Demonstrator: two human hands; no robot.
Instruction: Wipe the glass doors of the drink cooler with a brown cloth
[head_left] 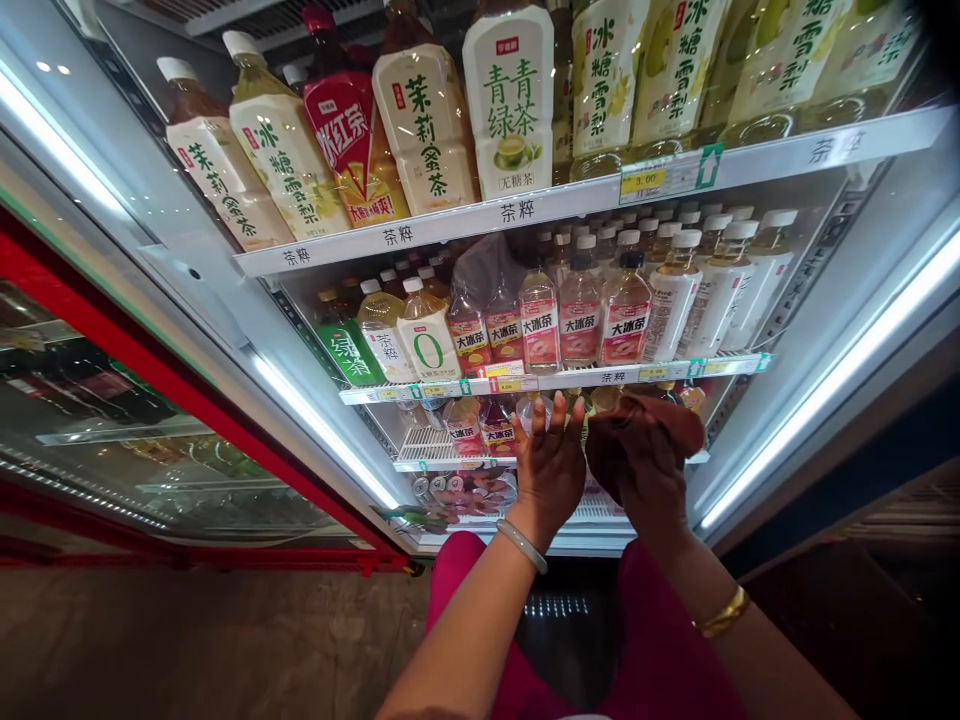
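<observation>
My left hand (551, 465), with a pale bangle on its wrist, is raised in front of the lower shelf (429, 464). Its fingers are stretched upward and slightly apart, close to a clear bottle (531, 410) that they partly cover; whether they touch it I cannot tell. Beside it, my right hand (654, 475) grips a brown cloth (684, 425) just below the middle shelf's edge (450, 390). A gold bracelet (726, 612) circles the right wrist. Bottles behind the cloth and both hands are mostly hidden.
Large tea bottles (510, 100) line the top shelf, and smaller bottles (626, 310) stand in rows on the middle one. Bright light strips (322, 430) run down both sides of the cooler. Left of it stands a red-framed glass cooler (247, 420).
</observation>
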